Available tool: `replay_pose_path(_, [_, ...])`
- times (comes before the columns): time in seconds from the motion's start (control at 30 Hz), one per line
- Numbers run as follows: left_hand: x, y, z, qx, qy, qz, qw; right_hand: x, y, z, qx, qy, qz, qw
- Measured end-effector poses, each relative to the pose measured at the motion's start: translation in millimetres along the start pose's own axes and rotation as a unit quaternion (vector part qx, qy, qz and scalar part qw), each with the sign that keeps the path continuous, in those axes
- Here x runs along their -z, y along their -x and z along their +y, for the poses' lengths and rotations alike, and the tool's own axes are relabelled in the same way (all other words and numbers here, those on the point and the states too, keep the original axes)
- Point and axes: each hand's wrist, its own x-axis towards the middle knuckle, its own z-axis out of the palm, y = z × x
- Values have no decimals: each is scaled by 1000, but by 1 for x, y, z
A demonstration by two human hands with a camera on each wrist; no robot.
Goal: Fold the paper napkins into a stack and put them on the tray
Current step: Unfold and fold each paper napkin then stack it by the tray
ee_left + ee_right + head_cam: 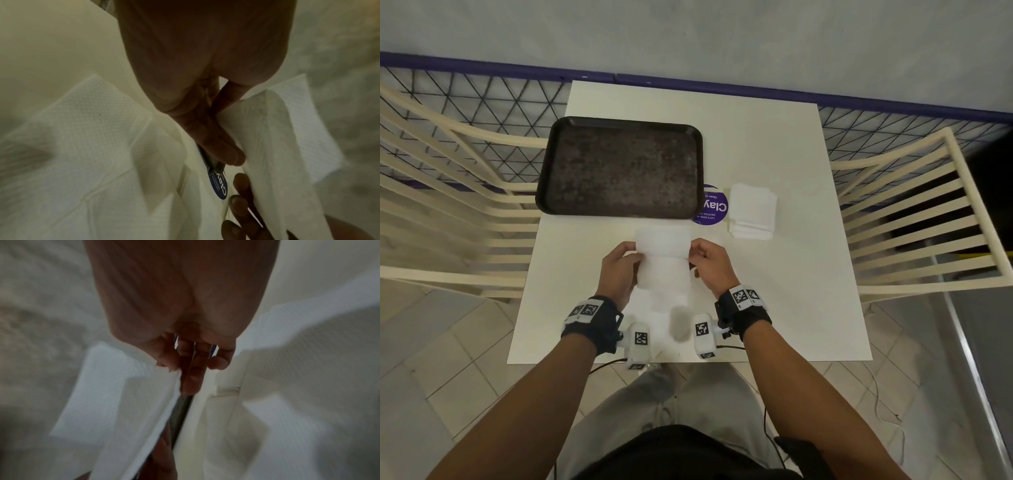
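Both hands lift one white napkin (663, 255) above the near half of the white table (784, 291): the left hand (619, 270) pinches its left edge, the right hand (710, 265) its right edge. A pile of napkins (752, 212) lies right of the dark tray (619, 168). Between them sits a purple round sticker (714, 205) reading "Clay", its smaller print illegible.

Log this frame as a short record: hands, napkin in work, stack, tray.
left hand: pinches left edge of the napkin
right hand: pinches its right edge
napkin: held above the table, mid-fold
napkin stack: on table, right of the tray
tray: dark, nothing on it
purple sticker: between tray and stack, partly under tray
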Motion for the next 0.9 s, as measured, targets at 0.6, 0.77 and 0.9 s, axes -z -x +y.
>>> replay_pose_path(0.6, [4, -4, -7, -156, -229, -31, 960, -18, -12, -6, 83, 192, -14, 978])
replay_pose_path(0.77, [2, -3, -5, -195, -245, 30, 949, -9, -16, -3, 53, 177, -7, 983])
replay_pose_path(0.9, [0, -4, -7, -226, -260, 32, 938, 3, -16, -1, 33, 114, -4, 993])
